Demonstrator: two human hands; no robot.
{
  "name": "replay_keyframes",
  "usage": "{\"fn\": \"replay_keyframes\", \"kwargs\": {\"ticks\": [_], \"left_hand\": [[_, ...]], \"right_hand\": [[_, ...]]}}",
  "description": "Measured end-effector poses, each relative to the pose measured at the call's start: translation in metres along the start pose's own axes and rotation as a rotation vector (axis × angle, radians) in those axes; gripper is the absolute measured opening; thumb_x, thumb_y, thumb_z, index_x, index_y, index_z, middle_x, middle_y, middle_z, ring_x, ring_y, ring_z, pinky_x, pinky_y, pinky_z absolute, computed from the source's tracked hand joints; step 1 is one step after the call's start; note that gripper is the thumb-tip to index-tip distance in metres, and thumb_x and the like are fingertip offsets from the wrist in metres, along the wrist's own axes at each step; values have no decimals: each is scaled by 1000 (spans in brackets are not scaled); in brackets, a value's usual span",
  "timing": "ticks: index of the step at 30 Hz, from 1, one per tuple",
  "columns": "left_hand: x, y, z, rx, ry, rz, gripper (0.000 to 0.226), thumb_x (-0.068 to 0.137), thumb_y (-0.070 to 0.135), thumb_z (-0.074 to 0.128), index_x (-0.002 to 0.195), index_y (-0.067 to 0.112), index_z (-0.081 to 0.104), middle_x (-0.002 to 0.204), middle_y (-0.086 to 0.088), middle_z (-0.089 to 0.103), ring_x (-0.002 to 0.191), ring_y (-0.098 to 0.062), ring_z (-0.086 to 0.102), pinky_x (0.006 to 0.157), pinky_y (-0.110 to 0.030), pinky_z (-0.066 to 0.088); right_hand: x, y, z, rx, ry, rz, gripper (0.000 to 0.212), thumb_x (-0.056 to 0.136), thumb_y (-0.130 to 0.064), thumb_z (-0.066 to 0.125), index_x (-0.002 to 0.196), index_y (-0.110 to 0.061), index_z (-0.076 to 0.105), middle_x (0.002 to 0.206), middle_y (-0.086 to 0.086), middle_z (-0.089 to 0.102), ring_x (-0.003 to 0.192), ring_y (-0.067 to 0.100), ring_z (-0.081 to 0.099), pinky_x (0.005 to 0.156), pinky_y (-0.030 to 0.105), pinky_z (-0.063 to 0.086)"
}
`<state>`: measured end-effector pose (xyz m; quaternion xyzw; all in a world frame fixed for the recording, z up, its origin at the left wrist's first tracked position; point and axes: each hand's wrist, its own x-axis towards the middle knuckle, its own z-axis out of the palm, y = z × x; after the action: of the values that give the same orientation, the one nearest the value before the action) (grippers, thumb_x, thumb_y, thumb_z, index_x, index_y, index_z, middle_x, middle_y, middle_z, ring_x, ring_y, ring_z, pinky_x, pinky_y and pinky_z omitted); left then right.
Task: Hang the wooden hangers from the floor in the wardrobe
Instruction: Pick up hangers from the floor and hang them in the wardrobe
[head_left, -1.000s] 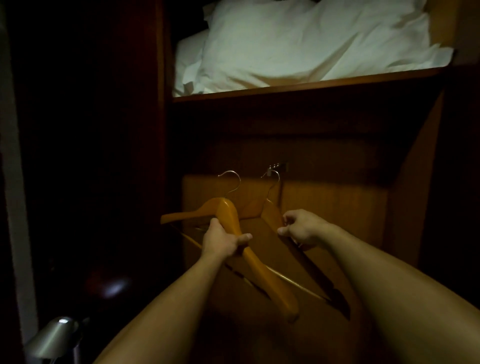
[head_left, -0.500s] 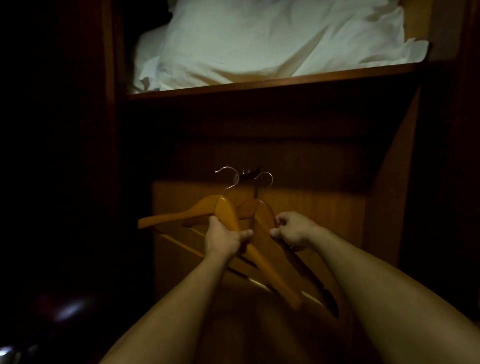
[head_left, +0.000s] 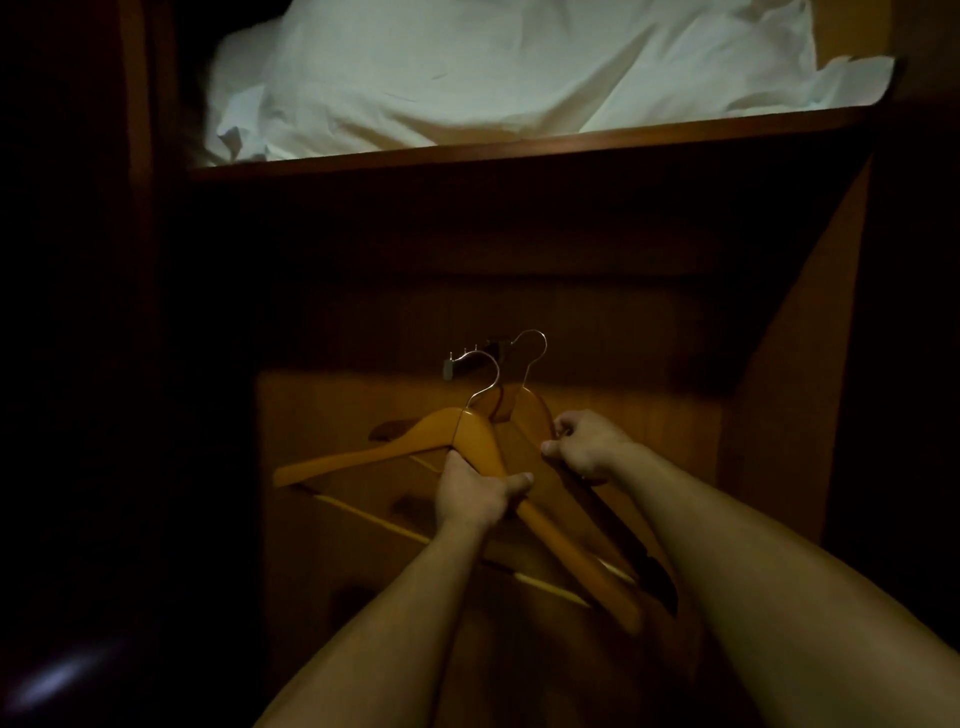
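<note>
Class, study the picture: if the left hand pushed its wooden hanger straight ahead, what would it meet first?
Probably the small dark metal pegged rail: the left hand aims its orange wooden hanger there, the hook nearly touching. Depth is unclear.

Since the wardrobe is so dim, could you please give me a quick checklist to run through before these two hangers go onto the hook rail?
1. Left hand grips the front hanger: ok.
2. Right hand grips the rear hanger: ok.
3. Both wire hooks upright, level with the hook rail: ok.
4. Either hook already seated on the rail: cannot tell.
5. Hangers untangled: not ok, they overlap.
6. White bedding stays on the shelf above: ok.
</note>
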<state>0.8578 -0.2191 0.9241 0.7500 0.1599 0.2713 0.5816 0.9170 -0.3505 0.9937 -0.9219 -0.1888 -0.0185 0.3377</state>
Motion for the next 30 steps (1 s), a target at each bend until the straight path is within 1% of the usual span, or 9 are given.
{"fn": "replay_keyframes", "kwargs": {"ticks": [4,6,10,14,19,22,25,26,30], "left_hand": [[15,-7,13,-37,-28,6,73,62,31,92,121,17,52,115,-2,64,108,-29,61,94,-44,51],[20,-9,20,-33,-51,19,73,63,35,92,121,19,51,116,-1,63,108,-28,61,94,-46,52],[35,-13,36,-12,-73,45,68,65,39,89,118,18,51,113,-1,64,106,-24,60,90,-37,50],[52,-12,47,-7,-101,62,64,68,38,88,117,18,52,110,0,63,102,-22,60,81,-34,47],[69,-9,57,-2,-79,92,68,67,46,85,120,20,52,111,-1,64,104,-25,62,88,-41,52],[77,-8,64,-6,-105,91,62,71,43,84,117,18,52,106,2,63,99,-21,61,80,-34,49],[85,-7,67,1,-115,101,56,72,43,83,111,18,51,93,6,59,82,-13,56,61,-26,40],[88,-8,69,11,-112,101,55,72,42,83,110,18,51,91,7,59,79,-11,56,59,-25,39],[103,-12,77,73,-85,132,55,72,40,83,112,18,53,99,1,64,87,-15,61,72,-31,48]], "right_hand": [[21,3,1,11,53,27,6,98,-27,59,98,-21,58,100,2,62,100,24,62,91,41,51],[34,3,5,10,94,32,7,98,-27,59,94,-22,56,99,0,60,97,22,59,87,37,49],[55,2,15,47,160,39,11,98,-25,59,106,-18,59,101,1,59,97,20,57,85,33,46],[69,3,17,78,175,75,19,97,-24,60,112,-13,64,106,6,66,104,24,62,92,38,50],[80,9,15,98,182,100,20,98,-20,60,114,-10,64,109,7,65,106,24,62,93,38,48],[94,14,14,114,194,123,21,97,-20,62,115,-10,65,112,8,68,102,22,62,92,36,48],[111,12,15,152,195,121,28,96,-23,62,121,-11,64,115,8,68,106,24,63,93,38,49],[117,11,16,158,193,116,29,96,-24,62,123,-12,63,115,7,67,106,24,62,92,38,49],[140,8,19,168,188,87,23,97,-27,61,117,-16,63,108,4,65,99,21,61,86,36,50]]}}
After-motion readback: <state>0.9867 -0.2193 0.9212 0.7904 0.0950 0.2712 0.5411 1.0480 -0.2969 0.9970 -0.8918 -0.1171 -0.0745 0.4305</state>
